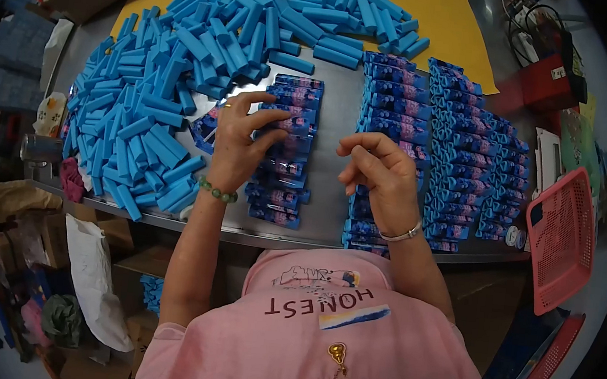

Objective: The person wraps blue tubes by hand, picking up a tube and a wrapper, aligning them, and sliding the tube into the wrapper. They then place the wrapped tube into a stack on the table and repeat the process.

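Pink shirt (348,327) lies nearest. Past it, the right grip (386,176) hangs loosely curled, fingers apart, seemingly empty, above the table (338,104). The left grip (241,135) touches a row of wrapped packets (294,148) at its fingertips; whether it pinches one, I cannot tell. Packets look light, glossy, likely slippery: best held by both long sides. Left of and beyond that grip, blue sticks (175,72) heap up, probably light.

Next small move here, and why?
I'd probably bring the right hand across to the right side of the short column of wrapped pieces. The left hand already has its fingers at that column's far half, while the right hangs just beside it with nothing visible in its fingers.
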`<move>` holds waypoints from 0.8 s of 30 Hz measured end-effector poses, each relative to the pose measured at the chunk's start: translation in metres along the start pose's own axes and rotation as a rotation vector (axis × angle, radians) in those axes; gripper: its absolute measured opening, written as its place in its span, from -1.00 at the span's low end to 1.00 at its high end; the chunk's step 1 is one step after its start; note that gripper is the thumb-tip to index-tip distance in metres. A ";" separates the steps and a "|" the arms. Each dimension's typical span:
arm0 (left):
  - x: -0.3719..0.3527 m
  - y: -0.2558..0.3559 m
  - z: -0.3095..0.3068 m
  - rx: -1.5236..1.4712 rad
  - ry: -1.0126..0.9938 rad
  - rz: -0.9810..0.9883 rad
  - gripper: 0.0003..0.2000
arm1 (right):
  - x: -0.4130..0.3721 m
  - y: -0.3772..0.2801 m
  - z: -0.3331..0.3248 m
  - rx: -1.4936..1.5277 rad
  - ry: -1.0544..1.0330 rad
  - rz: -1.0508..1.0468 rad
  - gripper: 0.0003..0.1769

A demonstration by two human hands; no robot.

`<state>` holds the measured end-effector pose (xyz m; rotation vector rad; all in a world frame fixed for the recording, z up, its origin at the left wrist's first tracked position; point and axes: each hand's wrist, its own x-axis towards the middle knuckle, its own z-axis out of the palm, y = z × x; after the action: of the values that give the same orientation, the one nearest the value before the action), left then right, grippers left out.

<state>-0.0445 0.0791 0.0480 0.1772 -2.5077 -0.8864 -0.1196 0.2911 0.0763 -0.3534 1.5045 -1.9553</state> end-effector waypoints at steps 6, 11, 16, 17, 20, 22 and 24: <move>0.003 -0.016 0.016 0.154 -0.040 0.017 -0.77 | -0.001 -0.003 0.002 0.008 0.009 0.038 -0.82; 0.014 -0.061 -0.010 0.240 0.334 -0.070 -0.82 | 0.001 -0.005 0.005 0.016 -0.022 0.049 -0.83; 0.043 -0.100 -0.032 0.483 0.394 -0.415 -0.71 | 0.001 -0.006 0.013 -0.032 -0.050 0.055 -0.83; 0.051 -0.101 -0.033 0.612 0.429 -0.338 -0.71 | 0.000 -0.006 0.013 -0.051 -0.049 0.063 -0.83; 0.076 -0.108 -0.039 0.759 0.344 -0.289 -0.78 | 0.000 -0.003 0.013 -0.070 -0.049 0.074 -0.84; 0.085 -0.128 -0.040 1.072 0.198 -0.036 -0.82 | 0.001 -0.004 0.013 -0.070 -0.051 0.072 -0.84; 0.091 -0.140 -0.042 1.023 0.154 -0.093 -0.82 | 0.000 -0.004 0.013 -0.070 -0.052 0.081 -0.84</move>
<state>-0.1097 -0.0789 0.0250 0.6503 -2.5681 0.4430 -0.1137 0.2815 0.0841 -0.3648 1.5329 -1.8213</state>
